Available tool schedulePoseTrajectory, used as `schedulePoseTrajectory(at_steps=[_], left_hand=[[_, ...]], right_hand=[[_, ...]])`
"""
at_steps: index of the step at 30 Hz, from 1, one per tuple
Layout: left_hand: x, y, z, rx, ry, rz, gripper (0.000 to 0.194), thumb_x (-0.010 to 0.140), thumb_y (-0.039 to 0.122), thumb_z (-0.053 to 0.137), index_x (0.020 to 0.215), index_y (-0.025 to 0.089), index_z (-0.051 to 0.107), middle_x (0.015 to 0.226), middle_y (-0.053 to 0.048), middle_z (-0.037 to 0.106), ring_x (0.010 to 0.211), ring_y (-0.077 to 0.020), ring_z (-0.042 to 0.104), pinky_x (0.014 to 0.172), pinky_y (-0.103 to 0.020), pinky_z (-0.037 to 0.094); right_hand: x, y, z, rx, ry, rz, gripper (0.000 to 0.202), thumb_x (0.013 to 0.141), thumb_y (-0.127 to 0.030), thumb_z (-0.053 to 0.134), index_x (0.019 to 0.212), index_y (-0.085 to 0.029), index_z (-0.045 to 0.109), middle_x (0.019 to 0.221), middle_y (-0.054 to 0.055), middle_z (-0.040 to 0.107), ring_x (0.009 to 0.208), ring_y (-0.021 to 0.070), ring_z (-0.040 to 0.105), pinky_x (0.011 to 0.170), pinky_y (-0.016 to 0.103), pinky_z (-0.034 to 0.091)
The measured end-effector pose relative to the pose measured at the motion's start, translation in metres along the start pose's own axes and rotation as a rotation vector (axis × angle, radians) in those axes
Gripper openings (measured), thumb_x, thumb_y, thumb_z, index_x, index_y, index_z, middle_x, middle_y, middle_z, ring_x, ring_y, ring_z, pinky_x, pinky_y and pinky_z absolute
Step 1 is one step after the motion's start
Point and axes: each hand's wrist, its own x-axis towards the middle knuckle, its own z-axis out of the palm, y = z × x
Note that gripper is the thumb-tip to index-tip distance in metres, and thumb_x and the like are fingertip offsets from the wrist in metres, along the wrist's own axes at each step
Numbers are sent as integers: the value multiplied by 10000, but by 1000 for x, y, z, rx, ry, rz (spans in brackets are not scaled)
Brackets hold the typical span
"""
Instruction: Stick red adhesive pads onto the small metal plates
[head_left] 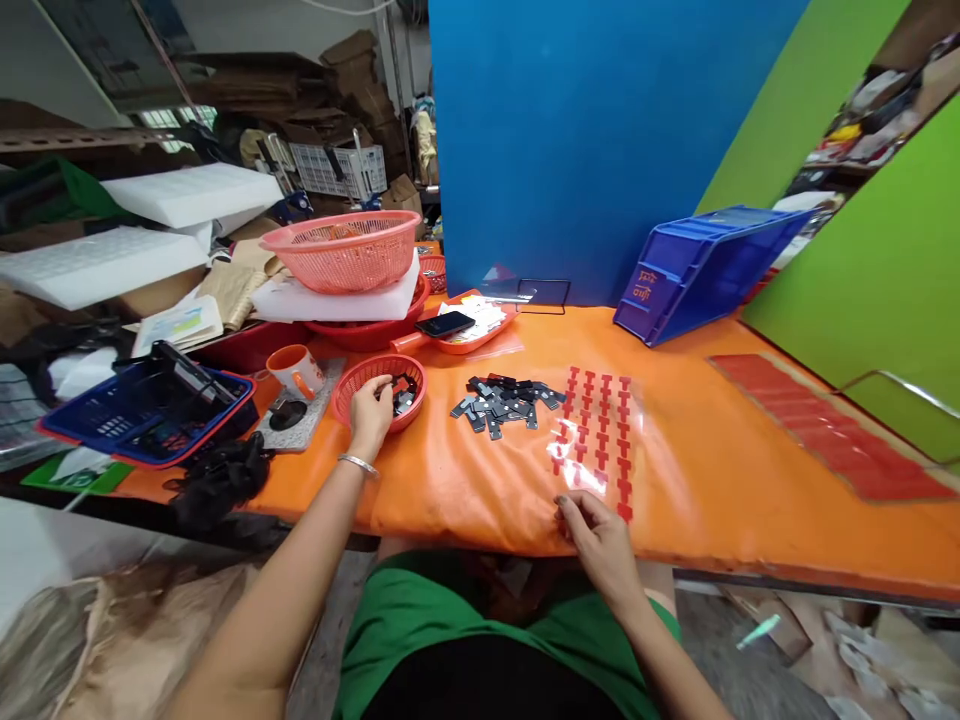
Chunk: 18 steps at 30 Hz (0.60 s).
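Left hand (371, 412) reaches into the round red mesh basket (421, 388), among small black and grey pieces (406, 396); whether its fingertips are closed, I cannot tell. Flat black-and-grey plates (499, 406) lie heaped on the orange tabletop (450, 490), then red T-shaped pieces (602, 420) in columns. Right hand (604, 540) curls near their lower end, fingertip closure unclear

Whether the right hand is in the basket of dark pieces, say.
No, the left hand is in the basket; the right hand is near the red strips.

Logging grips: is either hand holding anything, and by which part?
Cannot tell: the left hand dips into the small red basket; detail at the fingertips of the right hand is too small.
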Motion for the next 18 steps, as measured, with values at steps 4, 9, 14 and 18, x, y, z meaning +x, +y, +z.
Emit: schedulePoseTrajectory(at_steps=[4,9,14,18], left_hand=[[-15,9,-2,258,62,289,270,769,226,562,1009,148,658,1061,-120,656,1043,-252,575,957,-404,417],[-54,13,31,289,-257,409,172,814,257,534,831,169,680,879,-78,685,872,-215,606,846,-349,444],[-84,6,63,325,-480,350,214,836,296,521,742,173,668,787,-62,683,773,-192,606,743,-304,424],[-98,-1,67,362,-511,376,300,864,342,473,685,170,642,738,-66,657,749,-199,586,727,-310,408]], right_hand=[[-6,4,-6,5,14,-6,373,830,-533,523,732,-178,575,601,6,521,535,141,471,486,233,382],[-9,2,-17,-80,83,-40,388,828,-536,517,695,-175,574,613,14,532,561,147,471,520,236,374],[-12,1,-24,-77,96,-31,369,822,-521,532,697,-179,589,624,20,554,607,168,516,577,250,406],[-16,0,-29,-52,100,0,354,825,-510,533,692,-186,587,611,8,538,580,159,497,557,251,404]])
